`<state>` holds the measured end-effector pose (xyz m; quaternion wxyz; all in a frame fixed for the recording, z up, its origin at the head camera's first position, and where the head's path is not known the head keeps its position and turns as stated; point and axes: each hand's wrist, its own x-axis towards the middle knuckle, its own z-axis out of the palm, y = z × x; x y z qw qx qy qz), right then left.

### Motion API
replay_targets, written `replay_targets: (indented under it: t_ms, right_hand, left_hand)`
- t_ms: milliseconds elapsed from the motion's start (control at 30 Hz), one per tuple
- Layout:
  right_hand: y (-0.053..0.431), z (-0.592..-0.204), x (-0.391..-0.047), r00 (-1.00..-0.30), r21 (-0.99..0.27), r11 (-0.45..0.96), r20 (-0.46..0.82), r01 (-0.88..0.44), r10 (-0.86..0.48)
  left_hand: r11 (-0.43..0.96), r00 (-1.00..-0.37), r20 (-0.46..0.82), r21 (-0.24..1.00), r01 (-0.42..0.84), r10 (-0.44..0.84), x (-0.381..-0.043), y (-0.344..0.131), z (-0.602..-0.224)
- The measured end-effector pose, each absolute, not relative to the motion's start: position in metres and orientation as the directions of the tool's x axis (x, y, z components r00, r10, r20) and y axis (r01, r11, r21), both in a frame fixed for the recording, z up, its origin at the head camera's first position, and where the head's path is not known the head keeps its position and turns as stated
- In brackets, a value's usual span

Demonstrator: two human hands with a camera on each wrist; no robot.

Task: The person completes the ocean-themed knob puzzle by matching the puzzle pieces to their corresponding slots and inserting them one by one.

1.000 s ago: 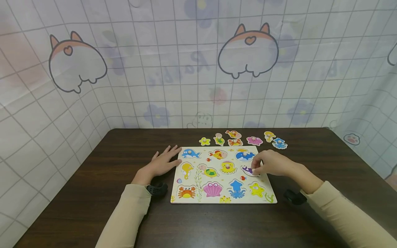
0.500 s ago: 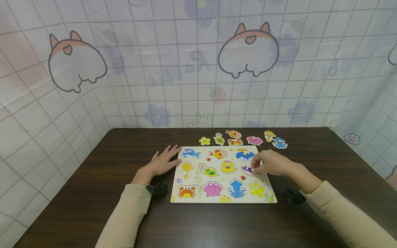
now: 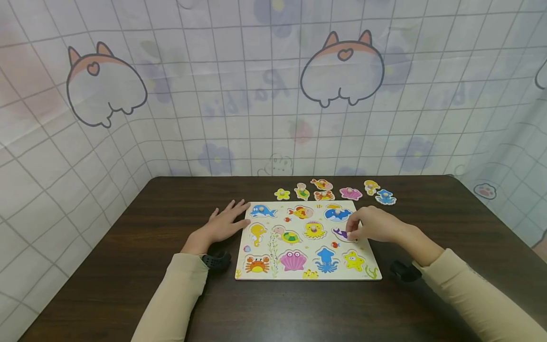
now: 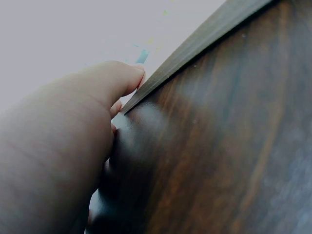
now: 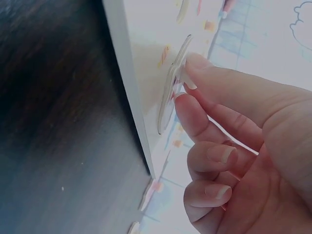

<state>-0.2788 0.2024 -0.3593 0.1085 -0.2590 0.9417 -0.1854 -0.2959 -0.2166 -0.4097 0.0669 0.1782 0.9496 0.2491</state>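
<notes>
A white wooden peg puzzle board (image 3: 299,247) with sea-animal pictures lies on the dark table. My left hand (image 3: 220,227) rests at its upper left edge, fingers spread and straight; in the left wrist view the thumb (image 4: 122,80) touches the board's side. With thumb and forefinger my right hand (image 3: 378,225) pinches a purple sea-animal puzzle piece (image 3: 340,233) at the board's right side. The right wrist view shows that piece (image 5: 168,100) lying almost flat at its slot, its knob hidden by the fingertips. Knobbed dolphin (image 3: 262,211), whale (image 3: 337,213) and octopus (image 3: 314,230) pieces sit in the board.
Behind the board lie several loose knobbed pieces: a starfish (image 3: 282,194), turtle (image 3: 301,192), fish (image 3: 322,185), crab (image 3: 324,196), shell (image 3: 351,194), seahorse (image 3: 371,188) and squid (image 3: 385,197). A patterned cloth (image 3: 256,133) hangs beyond the table (image 3: 171,213).
</notes>
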Motion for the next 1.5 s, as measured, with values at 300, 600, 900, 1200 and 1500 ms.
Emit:
replay_targets:
  t_ms: [300,600,900,1200,1500]
  right_hand:
    - [0.202,-0.358,-0.278,-0.841,-0.415,0.798,-0.127,-0.436,-0.526]
    - [0.202,-0.359,-0.278,-0.846,-0.423,0.799,-0.125,-0.427,-0.519]
    - [0.211,-0.355,-0.279,-0.848,-0.466,0.771,-0.077,-0.435,-0.525]
    - [0.227,-0.343,-0.285,-0.866,-0.499,0.741,0.040,-0.449,-0.498]
    - [0.243,-0.349,-0.301,-0.911,-0.537,0.738,0.295,-0.408,-0.288]
  left_hand:
    - [0.813,-0.928,-0.034,0.496,0.306,0.371,-0.297,-0.216,-0.410]
    - [0.816,-0.928,-0.031,0.489,0.309,0.370,-0.298,-0.216,-0.411]
    - [0.816,-0.928,-0.034,0.489,0.308,0.371,-0.298,-0.217,-0.412]
    - [0.812,-0.927,-0.034,0.494,0.310,0.375,-0.296,-0.217,-0.410]
    - [0.810,-0.925,-0.039,0.498,0.309,0.377,-0.297,-0.217,-0.411]
